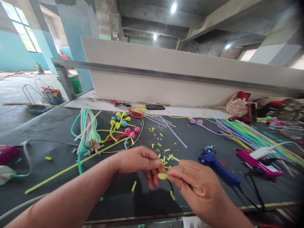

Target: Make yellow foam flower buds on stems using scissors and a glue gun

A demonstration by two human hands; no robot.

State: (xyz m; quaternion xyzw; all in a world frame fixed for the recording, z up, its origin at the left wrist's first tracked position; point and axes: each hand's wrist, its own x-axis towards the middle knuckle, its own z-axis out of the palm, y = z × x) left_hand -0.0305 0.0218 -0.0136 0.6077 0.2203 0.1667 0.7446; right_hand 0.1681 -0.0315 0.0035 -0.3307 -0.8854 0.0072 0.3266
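Pinching yellow-green piece (162, 176) at fingertips of right hand (196, 185); jutting toward left hand (140, 164), just beside its loosely curled, parted fingers.

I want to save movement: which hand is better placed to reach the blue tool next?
Probably the right hand: the blue tool lies nearer to it; the left hand is farther. But the right seems to pinch the yellow-green piece.
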